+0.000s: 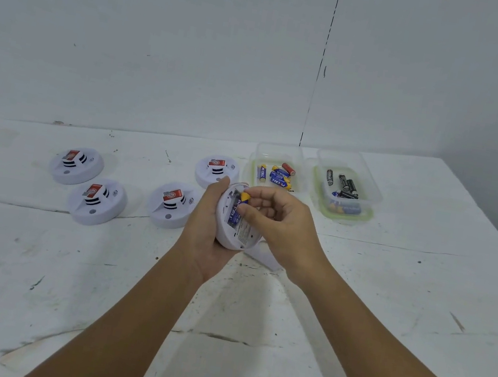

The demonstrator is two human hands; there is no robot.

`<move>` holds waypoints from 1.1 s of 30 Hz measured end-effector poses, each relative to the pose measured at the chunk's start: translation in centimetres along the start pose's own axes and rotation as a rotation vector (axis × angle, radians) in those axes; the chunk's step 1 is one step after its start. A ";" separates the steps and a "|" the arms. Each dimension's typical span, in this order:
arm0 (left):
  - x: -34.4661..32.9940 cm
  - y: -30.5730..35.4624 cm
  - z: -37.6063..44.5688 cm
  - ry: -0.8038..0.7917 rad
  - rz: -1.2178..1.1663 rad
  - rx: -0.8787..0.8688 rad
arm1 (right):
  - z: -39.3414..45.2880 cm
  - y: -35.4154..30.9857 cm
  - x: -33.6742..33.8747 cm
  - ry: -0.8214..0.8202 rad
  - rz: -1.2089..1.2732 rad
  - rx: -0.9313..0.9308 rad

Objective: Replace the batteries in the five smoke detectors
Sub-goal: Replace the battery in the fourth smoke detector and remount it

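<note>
My left hand (206,230) grips a white round smoke detector (242,234), tilted with its back side facing me. My right hand (281,222) pinches a blue and yellow battery (240,206) that lies in the detector's battery bay. Several other white detectors lie face up on the table: one at far left (77,165), one (97,201) in front of it, one (173,205) beside my left hand, and one (215,171) behind it. A white cover piece (264,257) lies on the table under my right wrist.
Two clear plastic containers stand at the back right of the white table (388,291). The left container (278,157) holds blue-yellow batteries and a red one. The right container (347,184) holds black batteries. A grey wall rises behind the table.
</note>
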State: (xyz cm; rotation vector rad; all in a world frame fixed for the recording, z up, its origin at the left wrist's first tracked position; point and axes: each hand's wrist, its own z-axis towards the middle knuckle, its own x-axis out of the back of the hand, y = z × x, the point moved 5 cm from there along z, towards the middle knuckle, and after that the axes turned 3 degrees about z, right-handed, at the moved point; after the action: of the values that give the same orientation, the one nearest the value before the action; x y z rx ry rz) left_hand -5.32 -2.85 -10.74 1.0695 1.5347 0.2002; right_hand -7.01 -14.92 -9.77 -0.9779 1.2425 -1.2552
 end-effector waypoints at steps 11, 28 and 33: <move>-0.2 0.3 0.3 0.010 0.074 -0.028 | -0.4 -0.5 -0.1 0.047 0.063 -0.010; -0.4 0.6 1.0 0.053 0.154 -0.063 | 0.1 -1.3 0.2 0.067 0.024 0.008; -0.1 0.9 1.4 0.039 0.118 -0.053 | 0.2 -1.9 -0.2 0.005 0.059 0.006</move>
State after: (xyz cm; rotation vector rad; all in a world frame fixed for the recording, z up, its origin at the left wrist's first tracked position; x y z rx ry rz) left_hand -3.69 -3.06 -10.49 1.1203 1.4947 0.3430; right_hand -7.02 -15.00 -7.80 -0.9285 1.2617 -1.2156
